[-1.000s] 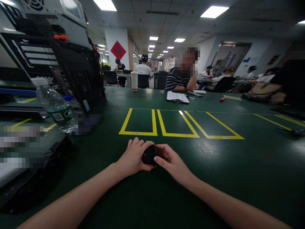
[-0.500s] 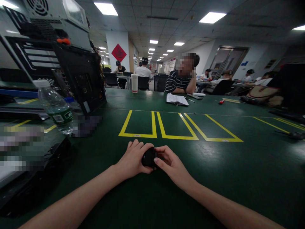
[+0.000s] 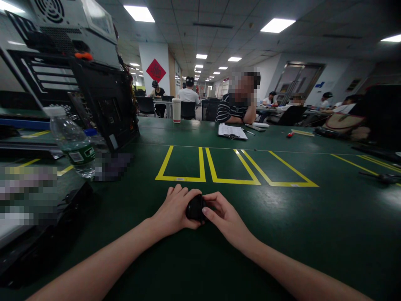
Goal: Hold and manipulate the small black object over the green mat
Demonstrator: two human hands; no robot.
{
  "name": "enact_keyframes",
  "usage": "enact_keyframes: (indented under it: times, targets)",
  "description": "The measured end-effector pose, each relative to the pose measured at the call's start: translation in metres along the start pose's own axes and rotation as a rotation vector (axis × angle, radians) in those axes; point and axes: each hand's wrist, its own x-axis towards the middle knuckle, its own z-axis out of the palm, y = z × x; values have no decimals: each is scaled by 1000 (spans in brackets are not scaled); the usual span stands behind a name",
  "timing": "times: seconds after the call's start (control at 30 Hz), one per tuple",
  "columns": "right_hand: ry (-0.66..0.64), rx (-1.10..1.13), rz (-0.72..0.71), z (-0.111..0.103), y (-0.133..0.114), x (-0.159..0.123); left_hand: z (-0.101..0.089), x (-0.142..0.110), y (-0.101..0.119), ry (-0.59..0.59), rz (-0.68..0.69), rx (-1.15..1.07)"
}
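Note:
A small black rounded object (image 3: 194, 207), shaped like a computer mouse, is between my two hands just above or on the green tabletop (image 3: 282, 242). From its left side, my left hand (image 3: 173, 208) wraps round it, thumb below and fingers over the far side. The thumb and fingertips of my right hand (image 3: 228, 218) grip its right edge. Its underside and far side are hidden by my fingers. Just beyond my hands, yellow tape outlines (image 3: 181, 179) mark the table.
At the left stand a clear water bottle (image 3: 75, 146) and a black computer case (image 3: 106, 96) with a grey power unit (image 3: 75, 29) on top. Across the table, a person (image 3: 233, 106) leans beside a clipboard (image 3: 232, 131); a white cup (image 3: 176, 110) stands nearby. A red item (image 3: 290, 134) lies far right.
The view has shifted very slightly. Both hands keep the same hold on the black object, with no clear movement.

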Motion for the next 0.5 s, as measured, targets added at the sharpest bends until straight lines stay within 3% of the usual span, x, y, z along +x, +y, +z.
enact_keyframes:
  times: [0.2,0.37,0.5]
  targets:
    - [-54,3,45,0,-6,-3,-2,0,3,2,-8,-1]
    - [35,-43,-56,0,-7,-5,0,1,1,4,1,6]
    - [54,-34,-29,-1,-3,-2,5,2,-1,44,-5,29]
